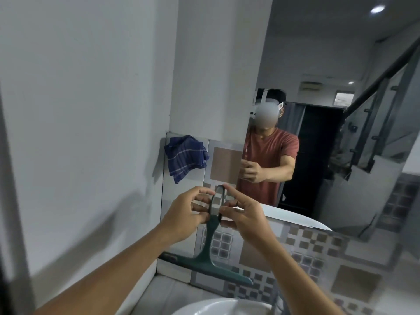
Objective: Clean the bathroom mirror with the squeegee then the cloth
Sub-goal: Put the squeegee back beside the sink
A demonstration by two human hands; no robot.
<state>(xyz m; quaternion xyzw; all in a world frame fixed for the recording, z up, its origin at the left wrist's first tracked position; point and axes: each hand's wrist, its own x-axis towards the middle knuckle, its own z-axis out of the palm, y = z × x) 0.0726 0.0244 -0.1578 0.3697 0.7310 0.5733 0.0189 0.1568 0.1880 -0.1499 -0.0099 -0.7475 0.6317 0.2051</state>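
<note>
Green plastic squeegee [212, 251] hangs between our left hand [181, 214] and right hand [241, 214], fingertips pinching its looped handle before the tiled wall [295, 258]; so light a pinch could let it slip into the white basin [216, 306].

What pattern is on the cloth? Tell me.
Dark blue with thin pale stripes on the cloth, seen in the head view.

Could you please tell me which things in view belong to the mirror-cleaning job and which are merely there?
Belonging to the job:
- dark green plastic squeegee, its loop handle held by the left hand and right hand
- blue striped cloth hanging at the wall tiles
- large wall mirror

Merely there:
- white ceramic basin
- patterned grey and brown wall tiles
</note>
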